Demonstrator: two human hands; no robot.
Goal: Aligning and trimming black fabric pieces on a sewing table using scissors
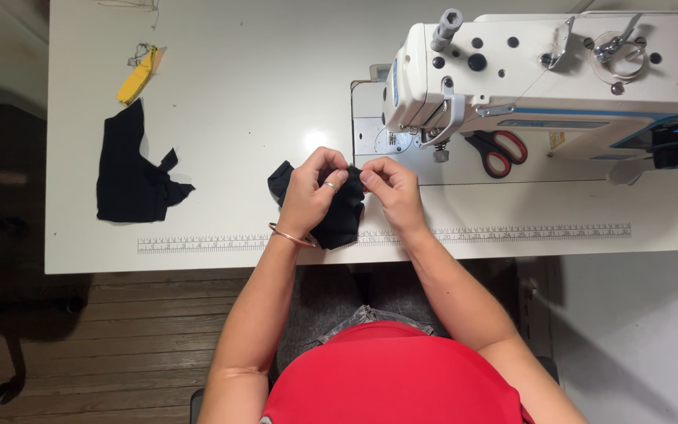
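At a sewing table [221, 118], 2 hands meet over a small fabric piece [340, 221] near the front edge, left hand [311, 192] beside right hand [390, 188]. Behind them stands a sewing machine [551, 71], scissors [500, 149] on its bed. Far left lies a larger fabric piece [131, 173], a clip [139, 74] behind it. A ruler strip [512, 232] runs along the front edge.

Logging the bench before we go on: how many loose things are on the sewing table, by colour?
Black fabric pieces: 2, one pinched by left hand and right hand, one lying apart
Yellow item: 1
Red-handled scissors: 1
Total: 4
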